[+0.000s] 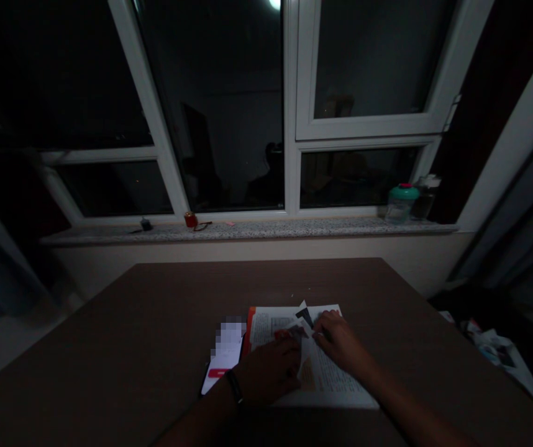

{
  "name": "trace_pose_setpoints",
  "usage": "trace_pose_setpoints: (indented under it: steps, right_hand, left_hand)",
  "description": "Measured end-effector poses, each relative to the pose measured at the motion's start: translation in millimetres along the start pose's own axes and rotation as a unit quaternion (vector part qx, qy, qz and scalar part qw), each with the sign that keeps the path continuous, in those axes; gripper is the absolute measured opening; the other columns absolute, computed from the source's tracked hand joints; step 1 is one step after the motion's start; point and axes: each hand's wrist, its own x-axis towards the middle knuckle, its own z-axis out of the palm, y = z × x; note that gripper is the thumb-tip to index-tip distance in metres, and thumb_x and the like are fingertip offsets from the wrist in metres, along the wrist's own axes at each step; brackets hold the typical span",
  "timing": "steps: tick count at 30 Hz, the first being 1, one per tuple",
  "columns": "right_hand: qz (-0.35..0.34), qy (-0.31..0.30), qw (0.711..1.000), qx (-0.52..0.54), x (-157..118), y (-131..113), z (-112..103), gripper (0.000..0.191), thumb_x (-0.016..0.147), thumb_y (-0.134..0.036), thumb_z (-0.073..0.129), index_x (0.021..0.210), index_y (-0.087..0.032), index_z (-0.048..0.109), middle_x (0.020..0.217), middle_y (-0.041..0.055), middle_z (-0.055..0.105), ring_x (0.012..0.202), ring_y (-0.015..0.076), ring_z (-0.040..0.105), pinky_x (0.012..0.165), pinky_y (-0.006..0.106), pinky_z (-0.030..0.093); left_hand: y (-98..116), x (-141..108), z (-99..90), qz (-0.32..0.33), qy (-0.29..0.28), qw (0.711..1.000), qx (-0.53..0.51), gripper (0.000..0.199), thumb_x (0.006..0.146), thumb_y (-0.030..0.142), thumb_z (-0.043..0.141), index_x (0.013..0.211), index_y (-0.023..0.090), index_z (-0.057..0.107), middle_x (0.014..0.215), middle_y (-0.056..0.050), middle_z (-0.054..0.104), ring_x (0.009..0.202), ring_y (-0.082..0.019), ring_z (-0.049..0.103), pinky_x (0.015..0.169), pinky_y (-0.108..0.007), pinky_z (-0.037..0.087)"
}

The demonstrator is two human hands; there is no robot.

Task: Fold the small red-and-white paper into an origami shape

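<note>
A book or magazine (341, 379) with printed pages and an orange-red left edge lies on the table under both my hands. Over its upper part is a small folded piece of printed paper (300, 324), with dark and red patches and one corner sticking up. My left hand (269, 369), a dark band on its wrist, has bent fingers closed on the paper's left side. At its right edge, my right hand (337, 338) pinches with curled fingers. Left of the book lies a phone (227, 354) with its screen lit, partly behind my left wrist.
The brown table (164, 310) reaches toward a granite sill (266, 230). On the sill stand a small red jar (191, 219), a dark little bottle (145, 223) and a teal-lidded container (401, 203). Papers (494, 347) lie beyond the table's right edge. The room is dim.
</note>
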Motion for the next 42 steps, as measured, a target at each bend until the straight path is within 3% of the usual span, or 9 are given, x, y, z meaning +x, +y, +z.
trace_pose_setpoints:
  steps: [5,11,15,21,25,30,42]
  right_hand:
    - [0.008,-0.005,0.999,-0.034,1,-1,2,0.011,0.087,-0.017,0.058,0.077,-0.019,0.059,0.084,0.003,0.061,0.088,0.022,0.056,0.094,0.04,0.037]
    - [-0.005,0.008,0.997,-0.078,-1,-6,-2,0.013,0.089,-0.021,0.058,0.075,-0.02,0.057,0.084,0.0045,0.059,0.088,0.0228,0.054,0.083,0.036,0.042]
    - [-0.088,-0.035,0.994,-0.06,-5,-15,-6,0.013,0.089,-0.014,0.056,0.098,-0.021,0.063,0.099,0.006,0.06,0.099,0.0236,0.052,0.086,0.035,0.043]
    - [-0.113,-0.073,0.988,-0.079,-6,-18,-8,0.029,0.089,-0.008,0.051,0.112,-0.021,0.063,0.109,0.0075,0.061,0.103,0.0244,0.052,0.09,0.037,0.043]
    - [-0.12,-0.091,0.983,-0.107,-5,-18,-8,0.03,0.089,-0.007,0.048,0.112,-0.02,0.064,0.11,0.0084,0.062,0.102,0.025,0.053,0.09,0.039,0.044]
    - [-0.125,-0.113,0.978,-0.122,-6,-16,-5,0.033,0.093,-0.008,0.043,0.118,-0.018,0.062,0.113,0.0106,0.063,0.107,0.0265,0.055,0.102,0.045,0.039]
    - [-0.142,-0.098,0.979,-0.104,-5,-11,-3,0.031,0.096,-0.013,0.043,0.118,-0.021,0.064,0.114,0.0106,0.065,0.107,0.0252,0.059,0.107,0.047,0.036]
  left_hand:
    - [-2,-1,2.9,0.007,0.011,1.0,0.001,0.022,0.087,0.028,0.069,0.098,0.021,0.051,0.12,-0.004,0.053,0.11,-0.024,0.052,0.089,-0.031,0.046]
    - [-3,0,8.3,0.004,0.026,1.0,0.012,0.026,0.087,0.026,0.068,0.106,0.023,0.051,0.124,-0.005,0.053,0.11,-0.024,0.054,0.09,-0.033,0.047]
    - [-6,-1,11.8,0.014,0.038,0.999,0.015,0.035,0.087,0.03,0.07,0.116,0.023,0.05,0.13,-0.007,0.051,0.119,-0.027,0.05,0.097,-0.038,0.044]
    - [-9,-2,14.3,0.033,0.049,0.998,0.02,0.038,0.086,0.033,0.072,0.117,0.024,0.053,0.135,-0.006,0.049,0.126,-0.027,0.044,0.108,-0.039,0.034]
    - [-10,-4,12.8,0.033,0.026,0.999,0.014,0.046,0.083,0.038,0.074,0.121,0.026,0.051,0.137,-0.005,0.047,0.127,-0.028,0.043,0.105,-0.039,0.037]
    - [-11,-5,11.1,0.048,0.019,0.999,-0.012,0.047,0.085,0.049,0.07,0.122,0.025,0.052,0.134,-0.008,0.049,0.124,-0.031,0.045,0.098,-0.041,0.042]
    - [-13,-5,9.0,0.055,0.01,0.998,-0.02,0.053,0.084,0.059,0.065,0.122,0.025,0.052,0.133,-0.01,0.048,0.123,-0.033,0.045,0.097,-0.042,0.044]
